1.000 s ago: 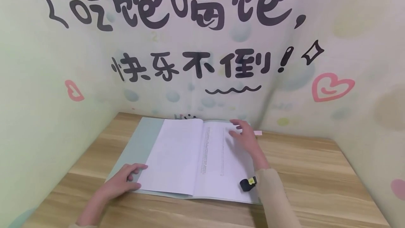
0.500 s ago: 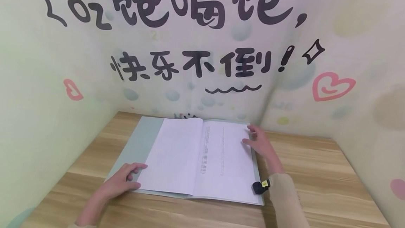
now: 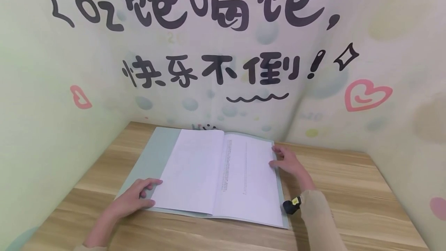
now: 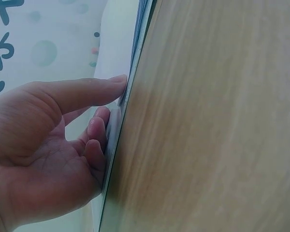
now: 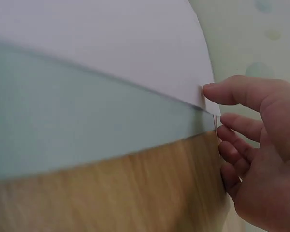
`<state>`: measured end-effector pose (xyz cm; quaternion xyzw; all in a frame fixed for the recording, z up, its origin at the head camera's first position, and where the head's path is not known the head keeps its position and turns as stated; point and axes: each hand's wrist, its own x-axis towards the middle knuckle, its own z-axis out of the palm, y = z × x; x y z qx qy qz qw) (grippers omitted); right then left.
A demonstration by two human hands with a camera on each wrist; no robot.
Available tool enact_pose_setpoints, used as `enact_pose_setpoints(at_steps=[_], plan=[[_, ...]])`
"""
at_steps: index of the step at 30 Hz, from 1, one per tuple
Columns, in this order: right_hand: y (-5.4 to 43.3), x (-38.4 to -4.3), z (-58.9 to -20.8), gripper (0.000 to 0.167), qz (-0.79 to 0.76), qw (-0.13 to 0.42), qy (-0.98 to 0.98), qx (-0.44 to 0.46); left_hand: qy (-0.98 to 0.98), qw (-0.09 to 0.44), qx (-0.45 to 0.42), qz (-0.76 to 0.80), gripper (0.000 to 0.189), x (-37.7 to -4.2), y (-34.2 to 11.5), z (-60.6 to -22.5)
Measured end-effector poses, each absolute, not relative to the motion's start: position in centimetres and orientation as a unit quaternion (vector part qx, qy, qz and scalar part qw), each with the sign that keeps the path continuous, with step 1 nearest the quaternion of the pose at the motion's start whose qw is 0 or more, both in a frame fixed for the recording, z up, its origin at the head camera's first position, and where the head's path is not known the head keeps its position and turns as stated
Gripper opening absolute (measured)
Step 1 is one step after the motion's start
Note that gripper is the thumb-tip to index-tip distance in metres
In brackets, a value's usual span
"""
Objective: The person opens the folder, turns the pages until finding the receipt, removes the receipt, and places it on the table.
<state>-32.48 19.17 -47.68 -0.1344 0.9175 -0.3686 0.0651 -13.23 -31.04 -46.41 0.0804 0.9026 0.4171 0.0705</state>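
A wide booklet or folder with a pale blue-green cover lies open on the table. Its left page looks blank, while narrow columns of small print run along the right page. My left hand rests at the cover's left side, fingers loosely bent and thumb near the page's lower corner; the left wrist view shows the thumb touching the booklet's edge. At the right edge of the right page is my right hand. Its thumb touches the white page, with the fingers apart from it by the cover's edge.
Wood-grain table surrounds the booklet. A wall with large black lettering and pink hearts rises right behind it. A small black device with a yellow label sits at my right wrist.
My right hand has moved right and slightly down, from over the right page to its outer edge. A pink tab seen beyond that hand earlier is out of sight. My left hand stays put.
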Motion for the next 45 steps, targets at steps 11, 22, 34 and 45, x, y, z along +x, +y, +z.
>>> enact_pose_setpoints(at_steps=[11, 22, 34, 45], plan=[[20.18, -32.55, -47.32, 0.077, -0.357, 0.108, 0.916, -0.147, 0.9, 0.074, 0.079, 0.421, 0.058, -13.18, -30.92, -46.41], [20.05, -32.6, -47.5, 0.074, -0.346, 0.106, 0.921, -0.141, 0.9, 0.078, 0.076, 0.423, 0.057, -13.13, -30.84, -46.35], [19.82, -32.27, -47.95, 0.069, -0.356, 0.075, 0.919, -0.151, 0.9, 0.077, 0.075, 0.422, 0.057, -13.15, -30.69, -46.12], [19.41, -32.38, -47.8, 0.073, -0.397, 0.056, 0.903, -0.154, 0.898, 0.079, 0.072, 0.427, 0.057, -13.1, -30.63, -46.11]])
